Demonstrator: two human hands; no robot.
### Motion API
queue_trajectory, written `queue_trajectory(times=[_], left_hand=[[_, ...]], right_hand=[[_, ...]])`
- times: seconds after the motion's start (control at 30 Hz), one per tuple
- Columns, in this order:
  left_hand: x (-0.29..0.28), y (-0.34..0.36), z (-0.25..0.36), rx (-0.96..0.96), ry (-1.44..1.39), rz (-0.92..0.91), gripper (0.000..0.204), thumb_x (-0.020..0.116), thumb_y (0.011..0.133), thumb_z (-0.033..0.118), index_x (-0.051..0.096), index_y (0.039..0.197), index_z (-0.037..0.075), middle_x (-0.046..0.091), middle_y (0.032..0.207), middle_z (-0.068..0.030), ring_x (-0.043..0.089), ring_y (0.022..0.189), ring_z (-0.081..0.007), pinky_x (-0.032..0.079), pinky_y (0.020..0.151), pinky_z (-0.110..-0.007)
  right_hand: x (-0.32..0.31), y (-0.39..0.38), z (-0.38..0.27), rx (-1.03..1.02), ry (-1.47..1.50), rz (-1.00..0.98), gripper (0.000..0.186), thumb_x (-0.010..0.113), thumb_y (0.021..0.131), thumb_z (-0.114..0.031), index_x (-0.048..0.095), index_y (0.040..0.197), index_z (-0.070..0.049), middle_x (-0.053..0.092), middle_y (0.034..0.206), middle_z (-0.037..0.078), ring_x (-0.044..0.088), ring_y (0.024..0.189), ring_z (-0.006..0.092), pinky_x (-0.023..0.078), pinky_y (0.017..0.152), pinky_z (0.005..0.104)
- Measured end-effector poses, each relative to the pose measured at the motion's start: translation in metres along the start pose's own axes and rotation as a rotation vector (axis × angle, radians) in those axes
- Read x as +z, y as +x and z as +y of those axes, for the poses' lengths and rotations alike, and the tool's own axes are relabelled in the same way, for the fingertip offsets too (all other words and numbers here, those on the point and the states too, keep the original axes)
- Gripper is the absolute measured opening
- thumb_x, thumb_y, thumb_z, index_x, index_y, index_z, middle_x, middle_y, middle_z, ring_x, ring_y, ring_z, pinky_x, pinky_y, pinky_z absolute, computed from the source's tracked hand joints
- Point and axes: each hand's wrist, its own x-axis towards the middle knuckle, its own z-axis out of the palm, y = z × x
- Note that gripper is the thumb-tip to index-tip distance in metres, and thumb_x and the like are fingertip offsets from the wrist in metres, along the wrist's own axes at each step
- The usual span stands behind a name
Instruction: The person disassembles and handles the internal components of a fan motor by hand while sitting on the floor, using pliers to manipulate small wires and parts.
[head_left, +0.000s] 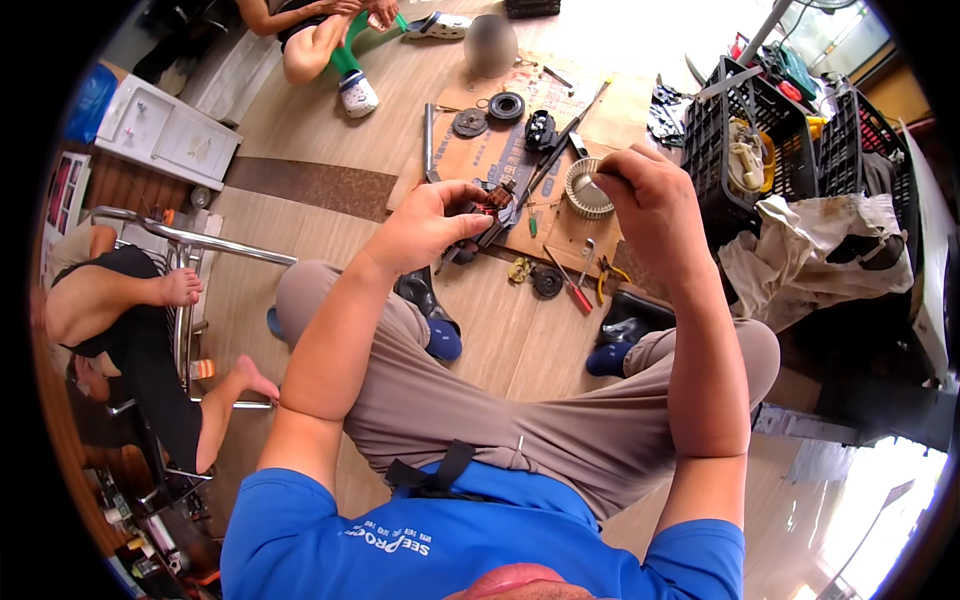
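Left hand [437,228] grips a knobbly, copper-brown part [499,196].

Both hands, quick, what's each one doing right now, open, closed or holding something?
Left hand: closed, holding a small copper-coloured part.
Right hand: fingers curled; whether they hold anything can't be told.

Cardboard [622,122] on the floor [500,335] bears tools [533,228] and parts [470,123].

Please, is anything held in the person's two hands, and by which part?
The left hand holds a small copper-and-dark part by its left side, between thumb and fingers. Whether the right hand holds anything cannot be told.
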Motion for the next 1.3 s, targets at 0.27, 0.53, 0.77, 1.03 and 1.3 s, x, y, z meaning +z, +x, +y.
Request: queue_trajectory(times=[0.27, 0.53, 0.77, 1.03, 1.3], left_hand=[[0.011, 0.003, -0.006, -0.047, -0.025, -0.009, 0.025, 0.064, 0.089, 0.008, 0.058, 0.11, -0.004, 0.063, 0.089, -0.0029, 0.058, 0.074, -0.0072, 0.05, 0.063, -0.024], [0.008, -0.001, -0.012, -0.049, -0.015, -0.02, 0.024, 0.064, 0.088, 0.007, 0.058, 0.108, -0.004, 0.063, 0.087, -0.0034, 0.058, 0.072, -0.0074, 0.05, 0.064, -0.023], [0.02, 0.01, 0.007, 0.028, 0.221, -0.108, 0.026, 0.063, 0.087, 0.011, 0.061, 0.11, -0.001, 0.063, 0.092, -0.0022, 0.057, 0.082, -0.0077, 0.047, 0.073, -0.023], [-0.01, 0.02, -0.052, -0.052, 0.06, -0.021, 0.034, 0.057, 0.095, 0.016, 0.05, 0.124, 0.0, 0.059, 0.11, -0.0044, 0.058, 0.092, -0.0106, 0.05, 0.072, -0.023], [-0.013, 0.012, -0.041, 0.024, 0.217, 0.101, 0.03, 0.059, 0.094, 0.017, 0.055, 0.116, -0.002, 0.061, 0.104, -0.0046, 0.059, 0.091, -0.0108, 0.051, 0.075, -0.024]], right_hand=[[0.021, -0.009, 0.002, -0.018, -0.191, -0.407, 0.032, 0.065, 0.083, -0.022, 0.058, 0.111, -0.01, 0.066, 0.086, 0.01, 0.061, 0.096, 0.0257, 0.032, 0.099, 0.042], [0.068, -0.011, -0.013, -0.165, -0.046, -0.434, 0.012, 0.06, 0.085, -0.021, 0.064, 0.091, -0.011, 0.065, 0.079, 0.011, 0.064, 0.082, 0.0279, 0.047, 0.07, 0.0425], [0.053, -0.018, -0.011, -0.004, -0.042, -0.485, 0.032, 0.059, 0.082, -0.014, 0.063, 0.113, -0.02, 0.064, 0.084, 0.009, 0.065, 0.083, 0.0287, 0.052, 0.067, 0.0415], [0.074, -0.018, -0.004, -0.204, -0.185, -0.434, 0.017, 0.06, 0.073, -0.017, 0.072, 0.083, -0.012, 0.07, 0.085, 0.011, 0.067, 0.083, 0.0303, 0.053, 0.068, 0.0416], [0.078, -0.004, -0.019, -0.246, -0.24, -0.422, 0.017, 0.059, 0.074, -0.017, 0.072, 0.082, -0.012, 0.07, 0.084, 0.01, 0.068, 0.08, 0.0292, 0.054, 0.063, 0.0413]])
